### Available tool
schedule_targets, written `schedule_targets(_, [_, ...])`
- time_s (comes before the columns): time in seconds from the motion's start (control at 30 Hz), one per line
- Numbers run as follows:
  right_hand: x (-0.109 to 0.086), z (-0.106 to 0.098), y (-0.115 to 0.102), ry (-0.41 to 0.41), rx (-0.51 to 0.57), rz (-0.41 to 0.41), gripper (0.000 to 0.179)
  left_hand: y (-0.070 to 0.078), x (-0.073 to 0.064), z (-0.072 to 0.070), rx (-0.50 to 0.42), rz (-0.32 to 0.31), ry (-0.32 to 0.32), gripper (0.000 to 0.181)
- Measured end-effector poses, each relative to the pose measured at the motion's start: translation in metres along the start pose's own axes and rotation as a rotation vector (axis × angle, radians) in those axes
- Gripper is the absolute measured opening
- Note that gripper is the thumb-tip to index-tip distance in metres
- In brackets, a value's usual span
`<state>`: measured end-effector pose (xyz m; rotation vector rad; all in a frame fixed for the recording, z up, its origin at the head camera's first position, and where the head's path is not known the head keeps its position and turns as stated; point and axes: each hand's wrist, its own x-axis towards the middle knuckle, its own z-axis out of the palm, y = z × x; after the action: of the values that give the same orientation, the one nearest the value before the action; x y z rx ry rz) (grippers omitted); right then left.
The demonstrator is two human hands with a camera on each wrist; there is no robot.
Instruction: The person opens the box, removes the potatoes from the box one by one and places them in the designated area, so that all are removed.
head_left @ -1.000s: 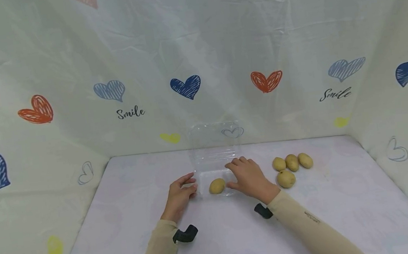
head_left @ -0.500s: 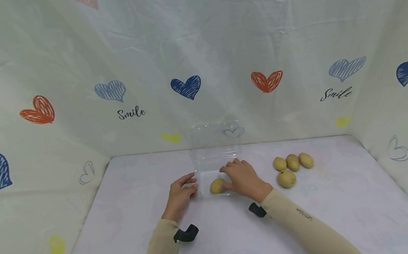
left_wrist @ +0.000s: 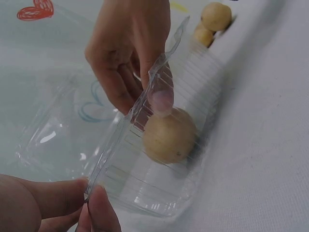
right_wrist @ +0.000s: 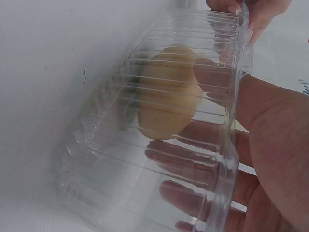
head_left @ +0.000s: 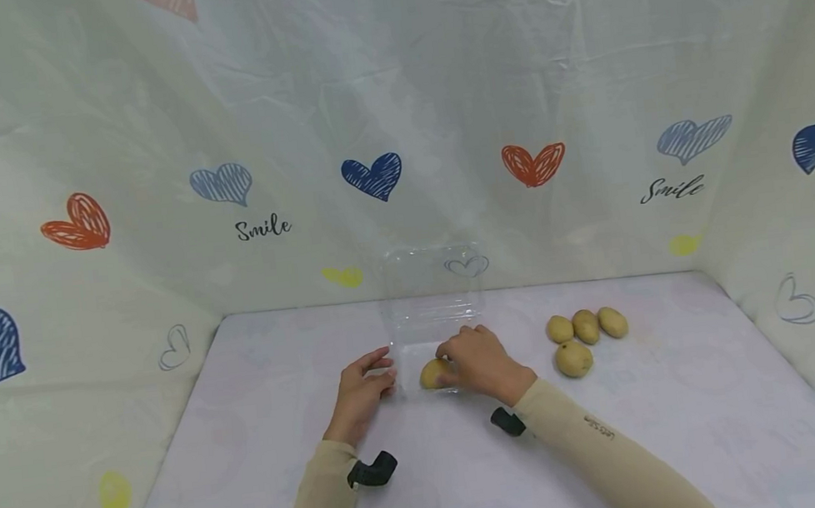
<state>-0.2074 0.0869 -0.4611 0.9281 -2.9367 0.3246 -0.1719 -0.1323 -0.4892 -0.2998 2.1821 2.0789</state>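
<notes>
A clear ribbed plastic clamshell box (head_left: pixel 406 363) stands on the table, its lid (head_left: pixel 429 283) raised at the back. My left hand (head_left: pixel 358 395) pinches the box's left rim between thumb and fingers, plainly seen in the left wrist view. Inside the box lies one yellow potato (left_wrist: pixel 169 137). Reaching over the rim, my right hand (head_left: pixel 483 361) holds this potato with thumb and index finger; its other fingers spread inside the box, as the right wrist view shows through the wall. The hand hides part of the potato from the head view.
Several more potatoes (head_left: pixel 574 359) lie grouped on the white table (head_left: pixel 276 361), right of the box. A white curtain (head_left: pixel 448 82) printed with hearts hangs behind and at both sides. A dark wrist strap (head_left: pixel 373 469) sits on my left sleeve.
My right hand has moved left and slightly down, from beside the potato in the box to a hold on it. The left hand stays at the rim.
</notes>
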Motion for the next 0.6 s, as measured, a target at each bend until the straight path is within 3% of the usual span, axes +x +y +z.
schedule_targets(0.6, [0.011, 0.005, -0.007, -0.032, 0.021, -0.036, 0.04, -0.001, 0.001, 0.0, -0.001, -0.005, -0.001, 0.048])
